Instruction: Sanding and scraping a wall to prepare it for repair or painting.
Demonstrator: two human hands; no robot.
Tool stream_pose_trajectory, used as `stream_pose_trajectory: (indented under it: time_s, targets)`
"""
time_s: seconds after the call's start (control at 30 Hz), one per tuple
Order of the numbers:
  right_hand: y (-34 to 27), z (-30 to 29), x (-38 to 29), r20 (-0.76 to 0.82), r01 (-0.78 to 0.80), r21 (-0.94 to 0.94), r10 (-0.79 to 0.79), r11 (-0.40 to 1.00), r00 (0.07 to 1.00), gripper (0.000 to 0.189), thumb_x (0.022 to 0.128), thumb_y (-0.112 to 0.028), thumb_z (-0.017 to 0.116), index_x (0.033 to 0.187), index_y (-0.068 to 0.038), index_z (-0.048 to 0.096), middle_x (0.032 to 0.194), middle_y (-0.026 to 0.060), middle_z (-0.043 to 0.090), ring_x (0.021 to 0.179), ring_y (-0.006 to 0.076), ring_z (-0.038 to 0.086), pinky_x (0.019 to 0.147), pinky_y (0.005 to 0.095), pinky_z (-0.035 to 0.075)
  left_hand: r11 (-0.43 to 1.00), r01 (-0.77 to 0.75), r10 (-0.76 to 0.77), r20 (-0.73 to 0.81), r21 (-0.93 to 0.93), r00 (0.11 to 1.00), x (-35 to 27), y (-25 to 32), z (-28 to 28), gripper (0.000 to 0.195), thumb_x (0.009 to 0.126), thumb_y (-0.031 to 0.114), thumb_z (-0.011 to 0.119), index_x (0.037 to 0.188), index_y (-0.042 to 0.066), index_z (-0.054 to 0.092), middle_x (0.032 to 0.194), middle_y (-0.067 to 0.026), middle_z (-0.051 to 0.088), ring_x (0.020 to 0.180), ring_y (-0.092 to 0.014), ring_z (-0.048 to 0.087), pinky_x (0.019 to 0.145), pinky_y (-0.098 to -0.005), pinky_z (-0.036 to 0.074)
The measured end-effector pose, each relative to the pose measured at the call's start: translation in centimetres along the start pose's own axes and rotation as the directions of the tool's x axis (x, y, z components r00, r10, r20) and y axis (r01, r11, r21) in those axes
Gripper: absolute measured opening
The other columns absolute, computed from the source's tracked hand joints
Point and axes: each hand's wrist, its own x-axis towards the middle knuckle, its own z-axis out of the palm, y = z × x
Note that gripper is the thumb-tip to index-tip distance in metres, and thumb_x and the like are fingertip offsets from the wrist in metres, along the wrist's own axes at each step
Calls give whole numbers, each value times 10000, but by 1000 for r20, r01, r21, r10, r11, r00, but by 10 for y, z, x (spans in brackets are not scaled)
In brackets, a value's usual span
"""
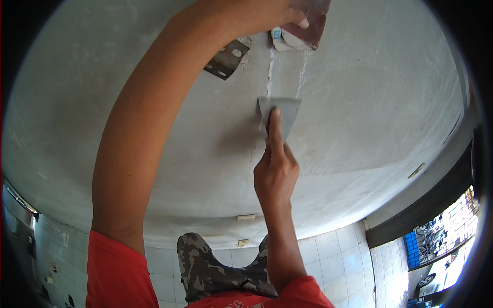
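Observation:
At the top edge, my left hand (296, 17) holds a maroon sheet (314, 23) against the grey wall (215, 169). The sheet has a pale, torn-looking lower part with blue print and may be sandpaper; my fingers are partly cut off by the frame. Lower down, my right hand (276, 163) grips a putty knife (289, 115), its index finger laid along the broad metal blade. The knife's handle is hidden in the palm. Two white filler streaks (270, 73) run between the sheet and the blade. Partly behind my left forearm is a dark perforated metal piece (230, 59) with crumbly plaster beside it.
Low on the wall are two small electrical plates (246, 218), (243, 242), and another plate (416, 170) sits to the right. A tiled floor (339, 250) lies below. At right, a dark-framed opening has a metal grille (435, 238); a door (17, 215) stands far left.

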Motion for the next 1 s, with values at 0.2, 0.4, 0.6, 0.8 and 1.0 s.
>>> stream_pose_trajectory:
  time_s: [0.2, 0.4, 0.6, 0.8, 1.0]
  targets:
    - [24, -5, -39, 96, -54, 10, 53, 998, 994, 750, 876, 78, 586, 1532, -258, 452, 657, 131, 557, 449, 294, 510, 443, 424, 432, 990, 96, -83, 125, -103, 989, -7, 12, -20, 548, 816, 127, 771, 1332, 18, 623, 1344, -181, 624, 1220, -334, 606, 1085, -435, 453]
    - [-11, -6, 3, 54, 24, 54, -27, 998, 998, 762, 878, 83, 585, 1545, -251, 429, 677, 144, 583, 452, 298, 524, 444, 424, 432, 995, 62, -65, 50, 76, 997, 0, 5, -13, 542, 818, 127, 772, 1331, 30, 627, 1343, -179, 626, 1215, -333, 610, 1089, -432, 452]
    - [16, -11, -16, 62, -4, 15, 3, 1000, 998, 752, 886, 56, 584, 1554, -241, 409, 656, 158, 582, 493, 318, 561, 465, 450, 432, 997, 74, -73, 68, -13, 995, 4, 13, 0, 589, 790, 160, 805, 1332, 21, 623, 1321, -181, 639, 1214, -338, 611, 1095, -435, 445]
    - [-29, -22, 61, -3, 49, 92, -49, 995, 999, 766, 865, 80, 551, 1553, -224, 410, 641, 159, 569, 506, 325, 570, 493, 466, 445, 999, -13, 16, -94, 31, 995, 2, -13, -1, 593, 781, 177, 814, 1324, 23, 632, 1280, -201, 656, 1198, -351, 617, 1084, -439, 448]
    - [2, -19, 6, 91, 4, 64, -10, 998, 996, 780, 847, 107, 544, 1547, -214, 421, 662, 177, 594, 527, 335, 597, 510, 462, 464, 994, 110, -107, -219, 2, 970, 12, -11, -8, 568, 778, 200, 820, 1291, 23, 655, 1249, -210, 668, 1177, -358, 628, 1060, -435, 466]
